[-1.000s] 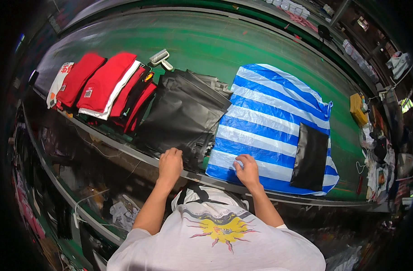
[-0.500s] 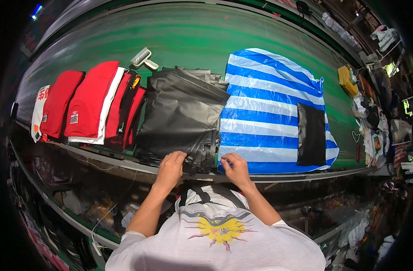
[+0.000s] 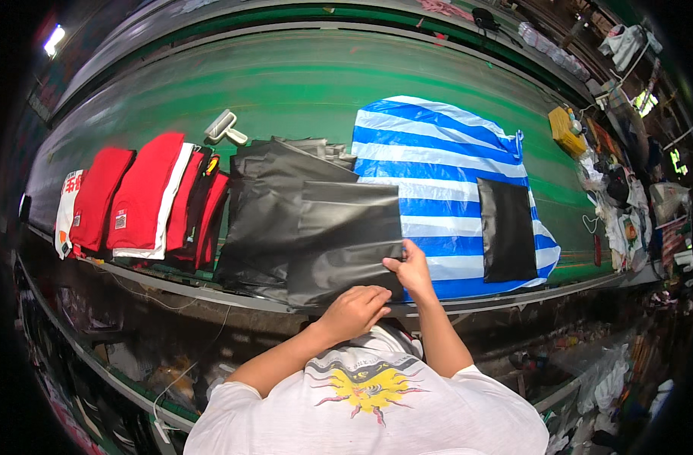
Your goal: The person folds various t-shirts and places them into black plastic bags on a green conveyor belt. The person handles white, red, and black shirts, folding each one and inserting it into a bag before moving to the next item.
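Green table [image 3: 286,83] amid clutter [image 3: 623,212], black plastic [image 3: 346,224] in right hand [image 3: 412,271], left hand's [image 3: 354,312] grip unclear

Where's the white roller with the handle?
In the head view, the white lint roller lies left of centre on the green table, just beyond the folded clothes and the far left corner of the black plastic stack.

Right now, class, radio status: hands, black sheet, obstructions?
Right hand pinches black sheet at right edge; left hand by near corner. Sheet overlaps black stack and striped plastic. White roller beyond, away from hands.
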The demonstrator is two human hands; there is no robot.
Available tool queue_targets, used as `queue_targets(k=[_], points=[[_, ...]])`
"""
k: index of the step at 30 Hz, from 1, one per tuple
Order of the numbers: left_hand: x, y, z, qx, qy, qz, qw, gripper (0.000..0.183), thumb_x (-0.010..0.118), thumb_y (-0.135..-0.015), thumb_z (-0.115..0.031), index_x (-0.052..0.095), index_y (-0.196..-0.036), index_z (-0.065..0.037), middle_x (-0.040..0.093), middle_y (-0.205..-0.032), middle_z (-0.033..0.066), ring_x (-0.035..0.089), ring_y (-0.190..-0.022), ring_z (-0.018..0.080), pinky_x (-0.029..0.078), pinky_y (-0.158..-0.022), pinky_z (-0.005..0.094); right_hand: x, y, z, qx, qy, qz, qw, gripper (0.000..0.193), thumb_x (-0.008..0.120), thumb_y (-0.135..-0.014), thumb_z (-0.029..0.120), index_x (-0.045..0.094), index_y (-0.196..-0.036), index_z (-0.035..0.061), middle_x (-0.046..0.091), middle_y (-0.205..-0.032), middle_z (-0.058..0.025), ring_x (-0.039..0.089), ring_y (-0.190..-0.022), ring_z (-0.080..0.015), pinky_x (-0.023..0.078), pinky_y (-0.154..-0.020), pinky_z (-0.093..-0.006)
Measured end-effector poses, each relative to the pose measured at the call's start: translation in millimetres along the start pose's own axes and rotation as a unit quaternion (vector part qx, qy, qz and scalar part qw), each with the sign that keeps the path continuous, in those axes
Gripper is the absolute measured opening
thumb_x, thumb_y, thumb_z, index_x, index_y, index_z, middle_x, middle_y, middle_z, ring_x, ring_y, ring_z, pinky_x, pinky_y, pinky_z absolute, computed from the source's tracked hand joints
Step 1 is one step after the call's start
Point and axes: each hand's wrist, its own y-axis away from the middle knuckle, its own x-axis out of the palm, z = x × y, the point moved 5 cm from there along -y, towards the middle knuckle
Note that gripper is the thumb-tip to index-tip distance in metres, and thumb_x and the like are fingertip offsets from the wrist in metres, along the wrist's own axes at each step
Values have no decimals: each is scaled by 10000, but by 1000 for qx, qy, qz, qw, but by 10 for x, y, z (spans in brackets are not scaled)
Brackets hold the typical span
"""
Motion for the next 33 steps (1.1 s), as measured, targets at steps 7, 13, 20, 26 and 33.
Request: queue_targets(k=[7, 13, 20, 26, 33], points=[[217, -120, 176, -81, -56, 33, 995, 269, 722, -915, -122, 674, -1156, -13, 691, -1143, 147, 670, -1060, 337, 516, -932, 437, -1218, -148, -683, 10, 32, -101, 994, 642, 738, -771, -75, 537, -1381, -64, 701, -1250, -164, 675, -1121, -236, 514, -979, -339], [589, -312, 104, -110, -48, 82, 989, 324, 711, -927, -122, 647, -1225, -15, 663, -1218, 156, 638, -1125, 350, 496, -963, 448, -1689, -418, -1063, -22, 70, -131, 989, 717, 758, -747, -35, 521, -1423, -66, 696, -1273, -221, 679, -1165, -299, 506, -1007, -350], [864, -408, 72, -156, -72, 58, 983, 355, 696, -939, -145, 628, -1264, -20, 642, -1258, 163, 609, -1174, 359, 475, -999, 456, -1743, -683, -755, -18, 182, -135, 974, 776, 812, -763, 84, 485, -1448, -72, 665, -1285, -297, 650, -1209, -401, 498, -1034, -417], [775, -226, 16, -224, -95, -10, 970, 371, 687, -944, -151, 625, -1285, -18, 639, -1279, 165, 601, -1194, 355, 465, -1024, 455, -1727, -561, -488, -106, 413, -139, 894, 674, 793, -834, 162, 505, -1403, -58, 573, -1278, -293, 567, -1188, -466, 461, -1033, -483], [394, -127, 10, -228, -110, -35, 967, 359, 682, -943, -142, 630, -1273, -12, 643, -1268, 158, 605, -1184, 351, 465, -1022, 452, -1392, -433, -203, -197, 400, -106, 889, 424, 768, -861, 138, 644, -1230, -30, 560, -1245, -237, 548, -1169, -416, 458, -1014, -467]])
